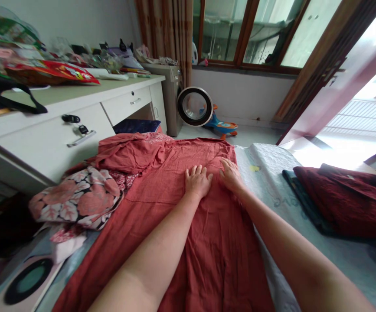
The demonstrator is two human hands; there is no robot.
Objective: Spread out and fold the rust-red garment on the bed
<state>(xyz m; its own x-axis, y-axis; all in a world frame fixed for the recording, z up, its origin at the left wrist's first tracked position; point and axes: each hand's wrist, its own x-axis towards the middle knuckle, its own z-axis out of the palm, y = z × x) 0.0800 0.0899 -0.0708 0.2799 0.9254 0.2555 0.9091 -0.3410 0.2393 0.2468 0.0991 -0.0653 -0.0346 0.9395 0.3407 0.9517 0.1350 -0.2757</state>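
Observation:
A large rust-red cloth garment (161, 190) lies spread over the bed, its far part bunched to the left and its near part creased lengthwise. My left hand (198, 181) rests flat on the upper middle of it, fingers spread and pointing away from me. Just to the right, my right hand (231, 175) lies on the garment close to its right edge, with the fingers extended. Neither hand holds anything. Beside the garment on the left sits a crumpled floral cloth (86, 197) in pink, black and white.
Folded dark red clothes (347, 199) sit on the pale blue bedcover (272, 173) at right. On the left, a cluttered desk (135, 84) runs alongside the bed. Beyond are a washing machine with its round door (195, 106) open and a blue-orange ride-on toy (223, 125).

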